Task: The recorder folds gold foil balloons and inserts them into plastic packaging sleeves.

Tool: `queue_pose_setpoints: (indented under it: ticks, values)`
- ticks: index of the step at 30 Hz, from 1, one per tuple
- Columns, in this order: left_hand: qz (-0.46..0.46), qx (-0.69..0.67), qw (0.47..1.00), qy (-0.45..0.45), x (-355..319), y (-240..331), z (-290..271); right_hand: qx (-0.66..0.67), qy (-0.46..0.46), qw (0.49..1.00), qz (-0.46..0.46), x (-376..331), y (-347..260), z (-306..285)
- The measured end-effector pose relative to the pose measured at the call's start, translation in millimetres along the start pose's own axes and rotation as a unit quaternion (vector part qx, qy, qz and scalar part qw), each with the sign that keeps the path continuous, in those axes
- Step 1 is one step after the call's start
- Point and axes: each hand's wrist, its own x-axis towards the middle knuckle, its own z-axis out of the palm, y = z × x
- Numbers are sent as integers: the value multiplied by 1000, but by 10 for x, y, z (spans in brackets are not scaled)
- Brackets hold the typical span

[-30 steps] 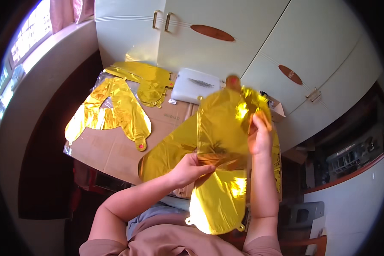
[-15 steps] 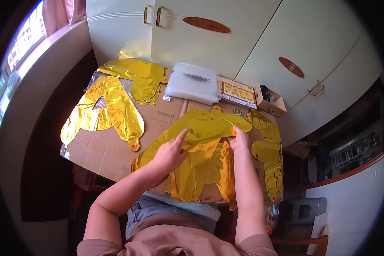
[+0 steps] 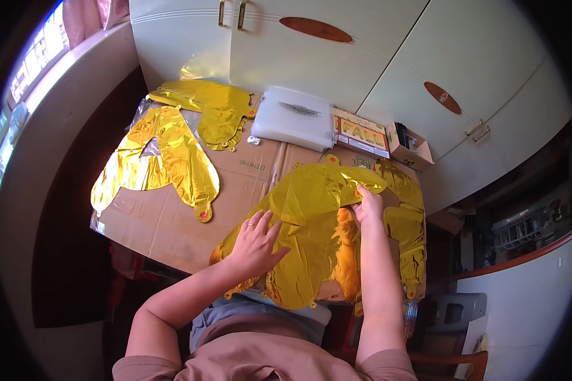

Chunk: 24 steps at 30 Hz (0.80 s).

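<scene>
A flat gold foil balloon (image 3: 305,197) lies before me on the cardboard, with orange-tinted folds along its right part. On its left part rests my left hand (image 3: 258,240), open, fingers stretched out. My right hand (image 3: 367,206) pinches the balloon's upper right edge between thumb and fingers. A gold foil balloon shaped like the letter A (image 3: 165,162) is spread out to the left, a small red mark on its tab. Behind that one, another gold foil balloon (image 3: 219,111) lies against the cabinet. A further gold foil balloon (image 3: 408,222) sits at the right edge, partly covered.
The brown cardboard (image 3: 235,184) covers the table. Along its back stand a translucent plastic case (image 3: 293,117), a flat printed box (image 3: 360,136) and a small open carton (image 3: 410,146) with dark items inside. White cabinets (image 3: 286,57) rise behind. A grey stool (image 3: 457,315) stands at the lower right.
My left hand has gone from a pointing shape to spread fingers, slightly lower. My right hand has shifted a little right, keeping its pinch; the balloon's lower right folds have moved apart.
</scene>
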Motion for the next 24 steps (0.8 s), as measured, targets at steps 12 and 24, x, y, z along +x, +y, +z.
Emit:
queue_pose_setpoints:
  ticks: [12, 24]
  values:
    - [12, 26, 999, 14, 84, 41, 26, -71, 44, 996, 7, 152, 71, -1]
    - [43, 69, 996, 23, 125, 10, -3, -4, -19, 1000, -19, 10, -85, -44]
